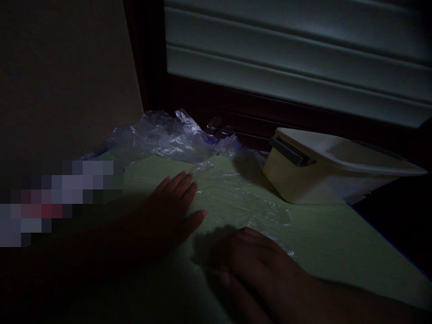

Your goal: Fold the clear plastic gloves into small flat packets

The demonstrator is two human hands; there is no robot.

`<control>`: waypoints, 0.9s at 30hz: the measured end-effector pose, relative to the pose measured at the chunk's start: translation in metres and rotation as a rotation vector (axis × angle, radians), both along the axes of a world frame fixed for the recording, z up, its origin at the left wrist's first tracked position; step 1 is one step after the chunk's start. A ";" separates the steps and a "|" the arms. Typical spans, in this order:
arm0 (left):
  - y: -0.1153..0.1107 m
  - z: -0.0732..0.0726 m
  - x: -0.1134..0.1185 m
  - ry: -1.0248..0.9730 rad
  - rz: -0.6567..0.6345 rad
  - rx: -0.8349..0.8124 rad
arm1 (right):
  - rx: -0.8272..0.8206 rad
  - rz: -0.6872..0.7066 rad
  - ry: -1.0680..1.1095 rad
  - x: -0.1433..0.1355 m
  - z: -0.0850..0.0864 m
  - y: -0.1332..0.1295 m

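Clear, thin plastic film (243,198) lies on a pale green surface (324,252). My left hand (175,204) rests flat at the film's left edge, palm down, fingers stretched out and slightly apart. Nearer to me and to the right, my right hand (259,265) is curled with its fingers bent down at the near edge of the film; whatever is under its fingertips is hidden in shadow. A crumpled heap of clear plastic (162,137) sits along the far edge of the surface.
A pale plastic bin (310,180) with a dark handle stands at the right back. White slats (286,54) in a dark frame rise behind it. A plain wall (67,76) is at the left. A blurred-out patch covers the left edge. The light is dim.
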State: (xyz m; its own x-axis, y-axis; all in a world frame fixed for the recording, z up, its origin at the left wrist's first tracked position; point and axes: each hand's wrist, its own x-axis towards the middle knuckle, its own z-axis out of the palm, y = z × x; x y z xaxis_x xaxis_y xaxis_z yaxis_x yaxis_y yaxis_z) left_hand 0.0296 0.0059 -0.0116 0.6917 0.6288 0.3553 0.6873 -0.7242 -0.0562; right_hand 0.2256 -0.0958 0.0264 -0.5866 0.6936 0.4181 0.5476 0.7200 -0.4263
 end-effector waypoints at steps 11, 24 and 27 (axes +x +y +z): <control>-0.013 0.018 0.003 -0.444 -0.452 -0.263 | -0.342 -0.169 0.401 0.001 -0.002 0.010; -0.017 0.018 0.005 -0.431 -0.474 -0.349 | -0.431 -0.251 0.629 0.001 -0.008 0.021; -0.015 0.016 0.007 -0.437 -0.472 -0.370 | -0.439 -0.264 0.676 0.001 -0.009 0.022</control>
State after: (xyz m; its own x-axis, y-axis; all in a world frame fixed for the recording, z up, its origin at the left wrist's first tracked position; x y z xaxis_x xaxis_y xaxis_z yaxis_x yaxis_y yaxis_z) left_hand 0.0363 -0.0092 0.0047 0.7622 0.4315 0.4825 0.2019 -0.8667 0.4562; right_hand 0.2266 -0.0739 0.0179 -0.1027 0.9540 0.2816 0.2012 0.2972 -0.9334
